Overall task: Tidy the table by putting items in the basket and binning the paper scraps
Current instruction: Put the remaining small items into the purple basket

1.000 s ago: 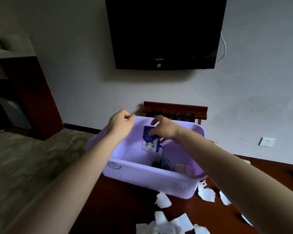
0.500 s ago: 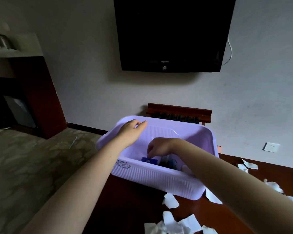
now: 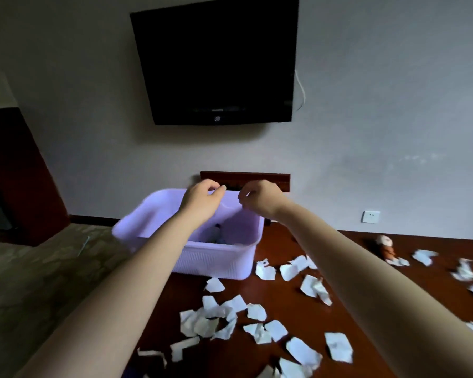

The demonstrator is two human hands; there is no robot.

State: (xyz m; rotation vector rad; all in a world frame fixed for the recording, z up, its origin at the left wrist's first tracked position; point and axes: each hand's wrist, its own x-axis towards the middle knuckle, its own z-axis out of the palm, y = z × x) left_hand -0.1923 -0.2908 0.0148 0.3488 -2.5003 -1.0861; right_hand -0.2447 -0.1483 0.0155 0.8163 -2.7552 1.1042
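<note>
A lilac plastic basket (image 3: 216, 259) stands at the far left of the dark wooden table (image 3: 284, 304), with dark items (image 3: 219, 236) partly visible inside. My left hand (image 3: 202, 199) and my right hand (image 3: 260, 199) hover side by side above the basket's far rim. Both have loosely curled fingers and hold nothing. Several torn white paper scraps (image 3: 210, 320) lie scattered over the table in front of and to the right of the basket. A small brownish object (image 3: 385, 245) with a white top rests at the table's far right.
A black television (image 3: 216, 61) hangs on the wall above. Behind the basket I see a wooden chair back (image 3: 245, 177). A wall socket (image 3: 370, 216) sits low on the right. Carpeted floor (image 3: 38, 268) lies left of the table.
My right hand lowered a blue packet into the basket and let it go. Both hands have since risen, empty, above the far rim. The view shifted right, showing more scraps.
</note>
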